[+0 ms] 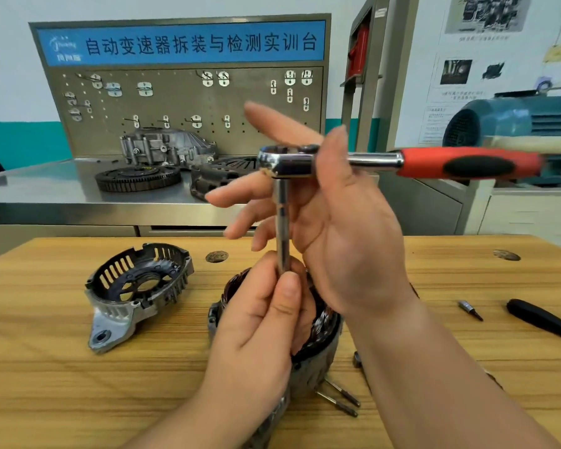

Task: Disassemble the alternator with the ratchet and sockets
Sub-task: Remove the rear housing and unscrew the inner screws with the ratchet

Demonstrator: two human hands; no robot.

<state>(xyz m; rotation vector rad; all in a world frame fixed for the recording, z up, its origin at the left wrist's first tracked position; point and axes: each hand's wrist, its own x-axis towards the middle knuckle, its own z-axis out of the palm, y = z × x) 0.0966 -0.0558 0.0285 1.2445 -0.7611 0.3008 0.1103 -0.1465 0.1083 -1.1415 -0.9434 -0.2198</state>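
A chrome ratchet [289, 162] with a red and black handle [467, 163] is held level above the table, a long chrome extension [282, 222] hanging straight down from its head. My left hand [259, 322] pinches the lower end of the extension, thumb on top. My right hand [344, 222] holds the ratchet neck with the thumb over it, its fingers spread out straight. Below both hands stands the alternator body [318, 335] with copper stator windings; the hands hide most of it. The removed end cover [136, 290] lies to the left.
Two long bolts [337, 396] lie beside the alternator. A small bit [470, 309] and a black tool handle [544, 322] lie at the right. Behind the wooden table [46, 367] stands a steel bench with gear parts [136, 178] and a pegboard.
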